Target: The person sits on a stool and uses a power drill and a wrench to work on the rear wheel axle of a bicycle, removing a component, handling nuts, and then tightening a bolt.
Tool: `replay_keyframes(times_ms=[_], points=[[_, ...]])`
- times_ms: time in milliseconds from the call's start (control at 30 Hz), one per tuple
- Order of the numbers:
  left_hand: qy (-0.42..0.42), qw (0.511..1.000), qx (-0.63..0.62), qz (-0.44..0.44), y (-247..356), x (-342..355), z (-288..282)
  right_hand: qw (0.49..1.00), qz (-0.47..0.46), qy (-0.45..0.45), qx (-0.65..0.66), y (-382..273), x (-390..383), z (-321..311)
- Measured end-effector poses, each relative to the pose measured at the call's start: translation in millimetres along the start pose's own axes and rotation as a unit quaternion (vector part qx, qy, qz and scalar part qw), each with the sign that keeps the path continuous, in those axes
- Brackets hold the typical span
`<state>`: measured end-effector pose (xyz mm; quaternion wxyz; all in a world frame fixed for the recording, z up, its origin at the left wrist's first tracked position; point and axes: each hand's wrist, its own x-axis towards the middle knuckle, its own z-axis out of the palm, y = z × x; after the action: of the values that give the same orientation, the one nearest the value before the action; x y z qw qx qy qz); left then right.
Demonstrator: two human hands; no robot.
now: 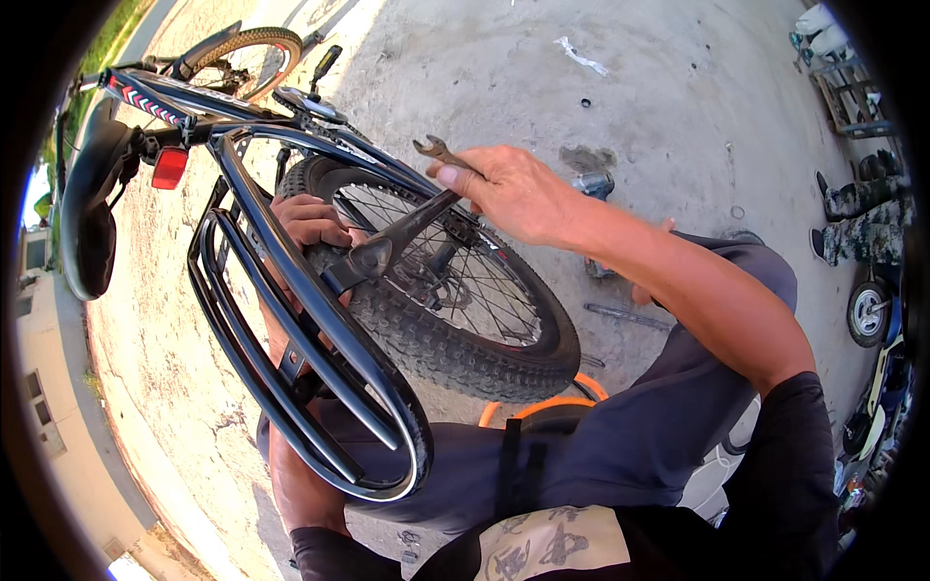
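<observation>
A black bicycle lies tilted in front of me, its rear wheel (465, 378) towards me and a black tubular rear rack (339, 349) over it. My right hand (518, 194) is closed around a worn open-end wrench (441, 152), jaws pointing left. That hand's thumb is close to the upper end of a flat black stay (407, 232), which joins a bracket on the rack. My left hand (312, 225) reaches up beneath the rack, fingers curled beside the tyre near that joint. What they grip is hidden. The saddle (92, 213) and a red reflector (170, 168) are further left.
A cordless drill (593, 184) lies on the concrete beyond my right forearm, with a thin metal tool (628, 317) nearer. An orange ring-shaped thing (484, 414) shows below the wheel. A person's camouflage-clad legs (867, 211) and a small wheel (868, 314) are at the far right.
</observation>
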<state>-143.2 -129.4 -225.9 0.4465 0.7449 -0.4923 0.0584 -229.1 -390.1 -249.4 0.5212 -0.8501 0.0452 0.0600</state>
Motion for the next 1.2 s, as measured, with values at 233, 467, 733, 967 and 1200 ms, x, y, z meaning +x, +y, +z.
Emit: replay_keyframes(times_ms=[233, 467, 733, 967, 1200], points=[[-0.017, 0.999, 0.041, 0.023, -5.3, 5.4, -2.7, 0.998, -0.001, -0.051, 0.044, 4.2, 5.0, 13.2], [-0.008, 1.0, 0.006, 0.004, 7.6, 4.9, -1.9, 0.997, -0.002, -0.034, 0.072, 14.9, 9.7, 13.1], [-0.043, 0.997, 0.029, 0.051, -2.8, 9.3, -4.6, 0.997, 0.015, -0.014, 0.074, 10.5, 5.2, 10.4], [-0.026, 0.999, 0.028, 0.012, -21.4, -4.3, -13.7, 0.99, 0.05, 0.031, -0.127, 32.0, -34.5, -16.9], [-0.038, 0.996, -0.022, -0.072, -7.2, -2.2, -19.0, 0.988, 0.141, -0.057, -0.023, 96.0, -72.7, 6.7]])
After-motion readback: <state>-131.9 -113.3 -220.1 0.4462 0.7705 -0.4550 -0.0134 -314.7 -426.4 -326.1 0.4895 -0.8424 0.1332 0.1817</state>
